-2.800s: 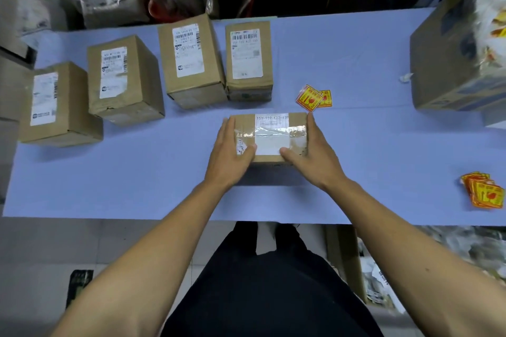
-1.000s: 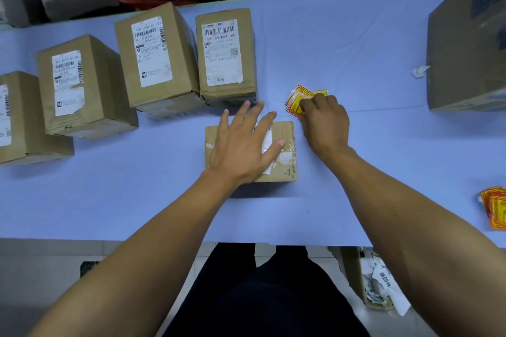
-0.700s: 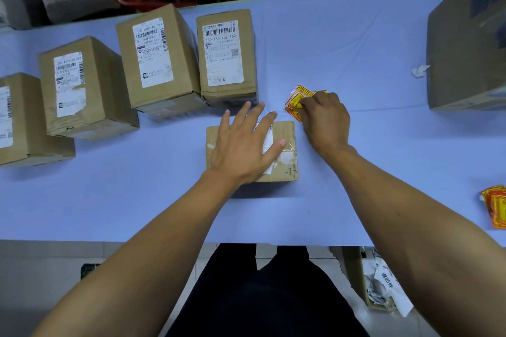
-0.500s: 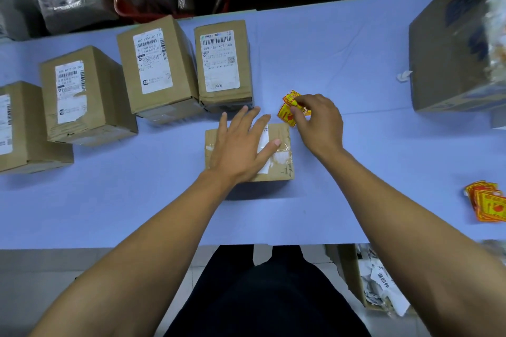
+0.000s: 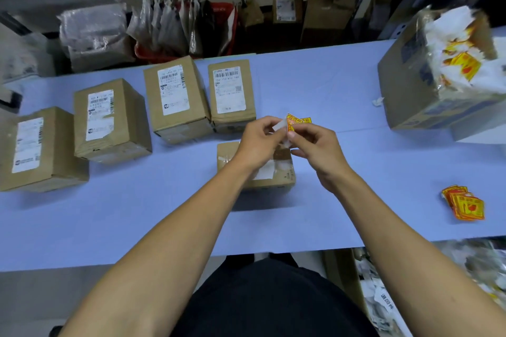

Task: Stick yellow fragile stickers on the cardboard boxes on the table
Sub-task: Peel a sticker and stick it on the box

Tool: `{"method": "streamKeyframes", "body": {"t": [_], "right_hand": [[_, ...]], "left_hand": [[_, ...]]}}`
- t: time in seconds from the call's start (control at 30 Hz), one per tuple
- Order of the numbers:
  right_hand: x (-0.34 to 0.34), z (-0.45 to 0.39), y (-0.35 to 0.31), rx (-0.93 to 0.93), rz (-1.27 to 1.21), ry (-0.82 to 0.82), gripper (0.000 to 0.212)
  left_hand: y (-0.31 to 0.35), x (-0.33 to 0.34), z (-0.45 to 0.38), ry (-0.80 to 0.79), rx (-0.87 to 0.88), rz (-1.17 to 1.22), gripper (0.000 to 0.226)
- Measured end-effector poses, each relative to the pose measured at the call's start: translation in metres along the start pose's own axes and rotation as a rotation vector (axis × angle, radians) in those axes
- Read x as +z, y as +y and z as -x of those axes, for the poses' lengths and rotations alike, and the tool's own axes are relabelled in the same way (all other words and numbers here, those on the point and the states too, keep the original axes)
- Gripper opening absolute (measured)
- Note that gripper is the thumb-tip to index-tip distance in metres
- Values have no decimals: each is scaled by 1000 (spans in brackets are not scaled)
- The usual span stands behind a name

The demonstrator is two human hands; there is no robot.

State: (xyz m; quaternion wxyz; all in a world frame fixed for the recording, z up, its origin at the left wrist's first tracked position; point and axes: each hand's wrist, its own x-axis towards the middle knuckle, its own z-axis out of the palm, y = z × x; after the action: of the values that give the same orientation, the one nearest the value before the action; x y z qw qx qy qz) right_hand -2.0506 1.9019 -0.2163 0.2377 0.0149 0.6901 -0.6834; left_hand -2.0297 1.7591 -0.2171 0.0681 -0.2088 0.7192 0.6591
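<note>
A small taped cardboard box (image 5: 284,172) lies on the blue table (image 5: 137,213) in front of me, partly hidden by my wrists. Both hands are raised just above its far edge. My left hand (image 5: 257,142) pinches the white backing of a yellow fragile sticker (image 5: 290,123). My right hand (image 5: 317,145) pinches the same sticker from the right. A second sticker (image 5: 306,120) lies on the table behind them. Several labelled boxes stand in a row: (image 5: 232,96), (image 5: 175,98), (image 5: 109,120), (image 5: 35,150).
A stack of yellow stickers (image 5: 464,202) lies near the table's right front edge. A large open carton (image 5: 416,85) holding white backing scraps stands at the far right. A paper scrap (image 5: 377,101) lies beside it. Shelves with bags and parcels run behind the table.
My left hand has lifted off the small box and joined my right hand. My right hand has picked a sticker up from the table, and both now hold it above the box.
</note>
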Motion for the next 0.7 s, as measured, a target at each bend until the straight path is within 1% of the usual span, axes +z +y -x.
{"method": "streamKeyframes", "body": {"t": [0.13, 0.2, 0.3, 0.43, 0.53, 0.6, 0.63, 0.67, 0.7], "right_hand": [[7, 11, -5, -21, 83, 2, 9], [10, 16, -7, -23, 122, 8, 11], [14, 20, -12, 11, 141, 15, 17], [24, 27, -24, 145, -58, -49, 19], [31, 31, -29, 159, -67, -73, 19], [37, 33, -29, 100, 6, -71, 15], [39, 34, -28, 37, 78, -57, 11], [40, 36, -26, -57, 194, -32, 13], [40, 37, -25, -184, 349, -10, 24]], "left_hand": [[3, -7, 11, 69, -12, 12, 15], [3, -14, 17, 84, -18, 51, 12], [3, -27, 28, 62, -45, 166, 8], [3, -43, 39, 9, -149, 430, 14], [3, -53, 44, 8, -199, 500, 15], [2, -57, 47, 28, -204, 505, 16], [2, -58, 48, 45, -210, 502, 16], [3, -59, 48, 69, -219, 495, 14], [3, -60, 48, 98, -229, 486, 12]]}}
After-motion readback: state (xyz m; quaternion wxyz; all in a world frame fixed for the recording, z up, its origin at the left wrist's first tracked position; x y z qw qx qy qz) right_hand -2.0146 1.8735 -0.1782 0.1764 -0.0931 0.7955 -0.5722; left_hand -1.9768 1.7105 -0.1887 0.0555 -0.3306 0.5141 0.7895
